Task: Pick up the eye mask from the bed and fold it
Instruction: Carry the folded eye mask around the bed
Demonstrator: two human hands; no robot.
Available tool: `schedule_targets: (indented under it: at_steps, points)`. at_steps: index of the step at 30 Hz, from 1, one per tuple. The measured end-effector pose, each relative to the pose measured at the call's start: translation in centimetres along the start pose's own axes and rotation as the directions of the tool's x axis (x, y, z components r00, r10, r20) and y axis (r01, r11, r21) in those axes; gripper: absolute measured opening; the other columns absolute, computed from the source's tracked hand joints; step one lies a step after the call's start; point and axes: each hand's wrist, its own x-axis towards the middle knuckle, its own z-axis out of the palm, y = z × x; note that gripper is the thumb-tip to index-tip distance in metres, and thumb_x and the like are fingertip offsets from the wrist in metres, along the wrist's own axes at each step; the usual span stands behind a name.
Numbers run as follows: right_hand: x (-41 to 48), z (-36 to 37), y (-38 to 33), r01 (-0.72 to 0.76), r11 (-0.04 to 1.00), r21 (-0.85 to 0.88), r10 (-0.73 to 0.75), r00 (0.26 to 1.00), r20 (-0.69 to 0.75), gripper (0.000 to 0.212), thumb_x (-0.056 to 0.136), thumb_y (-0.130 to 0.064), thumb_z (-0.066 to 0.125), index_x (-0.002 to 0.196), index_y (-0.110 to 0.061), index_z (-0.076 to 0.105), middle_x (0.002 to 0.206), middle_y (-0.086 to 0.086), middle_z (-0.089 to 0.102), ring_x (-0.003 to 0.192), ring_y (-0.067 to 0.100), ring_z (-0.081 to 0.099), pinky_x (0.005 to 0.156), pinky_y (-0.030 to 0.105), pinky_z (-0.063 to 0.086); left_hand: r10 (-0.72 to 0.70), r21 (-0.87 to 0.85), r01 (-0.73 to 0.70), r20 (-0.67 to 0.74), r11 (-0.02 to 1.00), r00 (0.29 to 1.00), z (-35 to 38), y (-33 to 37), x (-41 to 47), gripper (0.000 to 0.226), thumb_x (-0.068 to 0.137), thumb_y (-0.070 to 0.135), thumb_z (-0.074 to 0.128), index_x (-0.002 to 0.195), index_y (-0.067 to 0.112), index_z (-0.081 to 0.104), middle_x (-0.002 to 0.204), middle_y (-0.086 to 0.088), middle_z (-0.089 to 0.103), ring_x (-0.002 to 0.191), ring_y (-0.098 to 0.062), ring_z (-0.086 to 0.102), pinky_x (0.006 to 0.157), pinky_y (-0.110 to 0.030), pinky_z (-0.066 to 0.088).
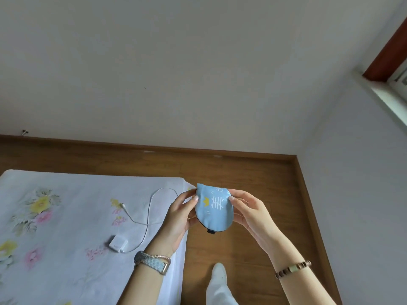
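A light blue eye mask (214, 211) with white and yellow print is folded in half and held in the air beyond the bed's right edge, over the wooden floor. My left hand (178, 219) pinches its left edge with thumb on top. My right hand (251, 213) grips its right edge. A dark strap tab hangs out at the mask's bottom. The bed (66, 216), covered by a pale floral sheet, lies at the lower left.
A white charger block (117, 243) and its coiled white cable (149, 208) lie on the sheet near the bed's right edge. Wooden floor (253, 172) runs to white walls. My foot in a white sock (219, 272) stands beside the bed.
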Motion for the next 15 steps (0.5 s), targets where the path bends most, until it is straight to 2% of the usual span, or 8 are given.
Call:
schedule_targets:
  at_steps: [5,9,15]
  points:
    - [7.1,-1.6,-4.3,0.004,1.0,-0.026,-0.003,1.0,0.015,0.017,0.096,-0.018,0.062,0.109,-0.018,0.073,0.103,-0.001,0.078,0.101,0.017,0.073,0.072,0.028,0.061,0.03,-0.007,-0.03,-0.016,1.0,0.999,2.5,3.4,6.6,0.024,0.095,0.023,0.061,0.117,0.022,0.07,0.115,-0.006,0.074,0.099,-0.022,0.073,0.077,-0.035,0.058]
    - [12.0,-2.2,-7.3,0.007,0.999,-0.038,-0.006,0.999,0.035,0.016,0.096,-0.017,0.061,0.107,-0.019,0.073,0.1,-0.003,0.079,0.099,0.017,0.074,0.07,0.025,0.06,0.023,-0.014,-0.024,-0.012,1.0,1.0,3.5,6.0,11.0,0.031,0.094,0.026,0.061,0.124,0.019,0.066,0.121,-0.009,0.071,0.107,-0.025,0.069,0.08,-0.037,0.058]
    - [19.7,-2.1,-10.3,0.002,0.999,-0.048,0.002,0.997,0.071,0.017,0.096,-0.017,0.06,0.108,-0.019,0.073,0.099,-0.004,0.079,0.098,0.016,0.074,0.07,0.026,0.06,0.018,-0.02,-0.018,-0.044,1.0,0.999,3.8,9.2,17.8,0.036,0.094,0.025,0.061,0.129,0.018,0.061,0.121,-0.011,0.07,0.107,-0.026,0.07,0.079,-0.039,0.059]
